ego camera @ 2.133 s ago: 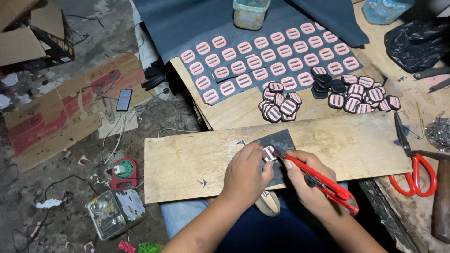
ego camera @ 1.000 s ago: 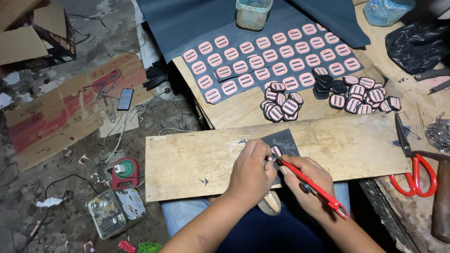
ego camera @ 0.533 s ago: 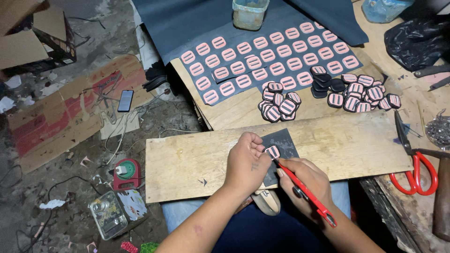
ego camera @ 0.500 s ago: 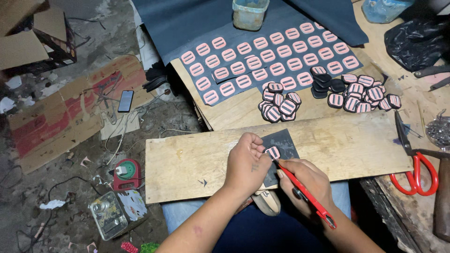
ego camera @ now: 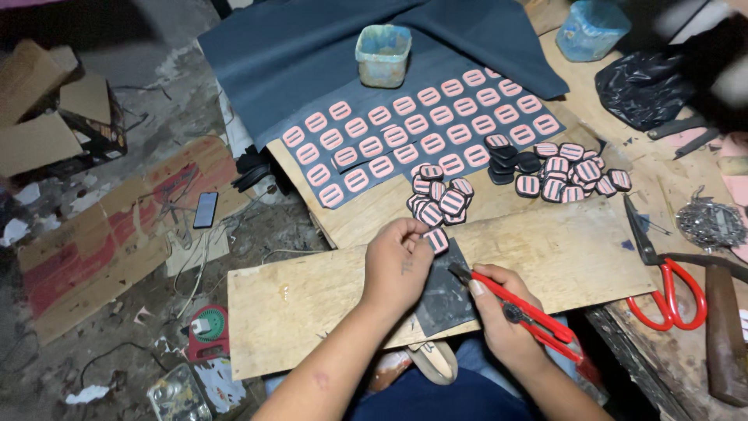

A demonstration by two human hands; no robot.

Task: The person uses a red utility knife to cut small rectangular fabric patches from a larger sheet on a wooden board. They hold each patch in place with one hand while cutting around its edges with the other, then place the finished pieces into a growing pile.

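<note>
We see our left hand [ego camera: 397, 261] pinching a pink-striped patch [ego camera: 437, 239] while our right hand [ego camera: 499, 316] grips a red utility knife [ego camera: 520, 310] over the plywood board [ego camera: 312, 304].

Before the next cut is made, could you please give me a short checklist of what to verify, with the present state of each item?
1. Left hand has the small pink-and-black piece pinched in its fingertips: ok.
2. Right hand grips the red-handled cutter firmly: ok.
3. Cutter tip points toward the piece, apart from the left fingers: ok, a small gap shows.
4. Dark cutting pad lies under the work on the wooden board: ok.
5. Blade is sharp and fully out: cannot tell, too small.
6. Pile of finished pieces stays clear of the cutting spot: ok.
</note>
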